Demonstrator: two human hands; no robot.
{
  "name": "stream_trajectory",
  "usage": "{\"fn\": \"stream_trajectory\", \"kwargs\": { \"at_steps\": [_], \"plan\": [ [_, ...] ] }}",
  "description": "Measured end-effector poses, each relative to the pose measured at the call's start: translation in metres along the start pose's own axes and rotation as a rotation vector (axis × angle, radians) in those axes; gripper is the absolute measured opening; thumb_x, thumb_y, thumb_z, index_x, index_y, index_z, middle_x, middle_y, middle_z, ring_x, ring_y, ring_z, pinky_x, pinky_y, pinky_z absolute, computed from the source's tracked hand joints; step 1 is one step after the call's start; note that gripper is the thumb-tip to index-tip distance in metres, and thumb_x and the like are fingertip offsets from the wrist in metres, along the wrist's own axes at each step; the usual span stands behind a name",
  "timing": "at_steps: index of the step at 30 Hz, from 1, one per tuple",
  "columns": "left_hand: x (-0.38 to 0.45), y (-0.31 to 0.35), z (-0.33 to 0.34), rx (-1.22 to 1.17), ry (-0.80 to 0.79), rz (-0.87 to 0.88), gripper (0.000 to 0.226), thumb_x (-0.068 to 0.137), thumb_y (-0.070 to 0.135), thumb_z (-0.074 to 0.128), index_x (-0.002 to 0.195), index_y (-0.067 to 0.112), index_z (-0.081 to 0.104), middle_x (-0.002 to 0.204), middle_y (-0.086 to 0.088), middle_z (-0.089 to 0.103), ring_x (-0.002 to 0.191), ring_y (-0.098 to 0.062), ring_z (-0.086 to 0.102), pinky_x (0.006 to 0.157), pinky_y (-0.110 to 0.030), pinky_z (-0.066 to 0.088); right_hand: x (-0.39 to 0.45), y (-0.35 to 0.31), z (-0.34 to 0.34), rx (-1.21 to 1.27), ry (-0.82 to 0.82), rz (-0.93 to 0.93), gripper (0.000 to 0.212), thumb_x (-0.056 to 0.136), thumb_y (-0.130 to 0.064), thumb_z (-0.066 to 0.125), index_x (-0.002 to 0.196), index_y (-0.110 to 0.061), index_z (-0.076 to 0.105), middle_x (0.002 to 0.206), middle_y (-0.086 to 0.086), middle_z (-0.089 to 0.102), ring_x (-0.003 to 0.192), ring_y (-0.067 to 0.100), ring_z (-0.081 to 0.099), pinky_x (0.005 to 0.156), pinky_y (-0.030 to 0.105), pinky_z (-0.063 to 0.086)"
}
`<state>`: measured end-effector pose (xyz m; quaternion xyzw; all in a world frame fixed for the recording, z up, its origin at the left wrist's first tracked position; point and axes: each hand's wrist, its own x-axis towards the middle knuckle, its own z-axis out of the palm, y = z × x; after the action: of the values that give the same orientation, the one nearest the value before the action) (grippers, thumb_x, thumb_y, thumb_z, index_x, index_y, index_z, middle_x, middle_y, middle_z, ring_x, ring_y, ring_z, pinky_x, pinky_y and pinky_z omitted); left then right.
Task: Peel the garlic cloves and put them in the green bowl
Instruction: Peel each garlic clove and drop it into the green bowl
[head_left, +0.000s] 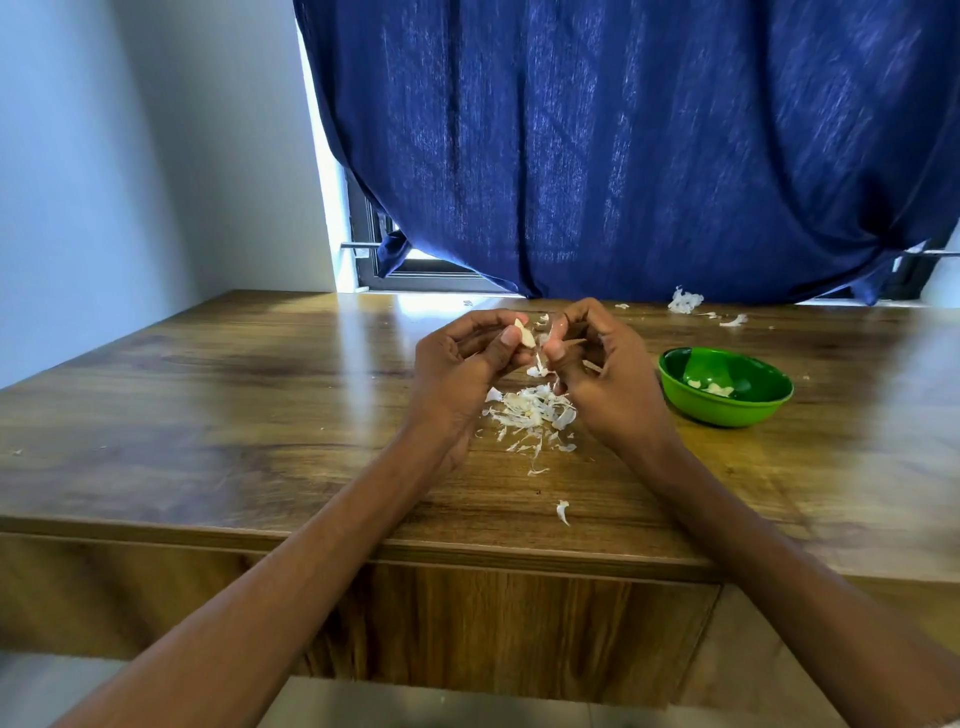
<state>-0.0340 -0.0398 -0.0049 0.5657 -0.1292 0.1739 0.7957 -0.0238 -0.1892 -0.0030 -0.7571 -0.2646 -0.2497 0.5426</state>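
Blue curtain (623, 156) covers a bright window (332, 208) behind wooden table (208, 415).

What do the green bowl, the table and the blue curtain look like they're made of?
Green bowl: probably glossy plastic, judging by its uniform colour and soft sheen, though glazed ceramic can't be ruled out.
Table: wood or wood-look laminate, with a grain pattern and a shiny surface reflecting window light.
Curtain: thin woven fabric, matte, hanging in folds with light showing through.

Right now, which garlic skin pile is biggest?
The garlic skin pile directly beneath the hands; the far clump by the blue curtain is smaller.
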Motion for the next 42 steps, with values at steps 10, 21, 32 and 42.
{"fn": "stream_trajectory", "kwargs": {
  "at_steps": [10, 21, 32, 42],
  "plan": [
    [0.0015, -0.0014, -0.0006, 0.079, 0.059, 0.049, 0.012, 0.09, -0.002, 0.069, 0.099, 0.005, 0.075, 0.088, -0.007, 0.075, 0.078, -0.016, 0.07, 0.081, -0.029, 0.057, -0.0029, 0.0018, -0.0039, -0.194, -0.058, 0.059, 0.024, 0.086, -0.007, 0.074, 0.096, -0.029, 0.07, 0.09, -0.014, 0.071, 0.078, 0.001, 0.066, 0.066, 0.011, 0.053],
    [-0.0007, 0.0001, 0.0006, 0.171, 0.08, 0.081, 0.011, 0.089, 0.002, 0.072, 0.097, 0.009, 0.076, 0.086, -0.002, 0.076, 0.08, -0.013, 0.069, 0.079, -0.027, 0.057, -0.0018, 0.0043, -0.0008, -0.205, 0.002, 0.0, 0.008, 0.091, -0.03, 0.07, 0.09, -0.022, 0.07, 0.077, -0.01, 0.067, 0.072, 0.005, 0.062, 0.061, 0.015, 0.05],
    [-0.0003, 0.0005, 0.0003, 0.224, 0.107, 0.086, 0.014, 0.091, 0.004, 0.072, 0.103, 0.008, 0.077, 0.087, 0.0, 0.076, 0.083, -0.012, 0.069, 0.078, -0.025, 0.057, -0.0012, 0.0065, -0.0013, -0.215, -0.055, 0.032, 0.01, 0.092, -0.015, 0.069, 0.093, -0.025, 0.066, 0.082, -0.012, 0.067, 0.076, -0.003, 0.06, 0.065, 0.012, 0.05],
    [-0.0015, 0.0016, 0.0005, 0.235, 0.123, 0.077, 0.014, 0.091, 0.005, 0.072, 0.103, 0.008, 0.077, 0.085, 0.002, 0.076, 0.08, -0.007, 0.069, 0.077, -0.023, 0.057, -0.0016, 0.0052, -0.0002, -0.258, -0.132, 0.09, 0.019, 0.088, -0.011, 0.074, 0.097, -0.017, 0.058, 0.084, -0.009, 0.061, 0.072, 0.0, 0.057, 0.064, 0.015, 0.048]
  ]
}}
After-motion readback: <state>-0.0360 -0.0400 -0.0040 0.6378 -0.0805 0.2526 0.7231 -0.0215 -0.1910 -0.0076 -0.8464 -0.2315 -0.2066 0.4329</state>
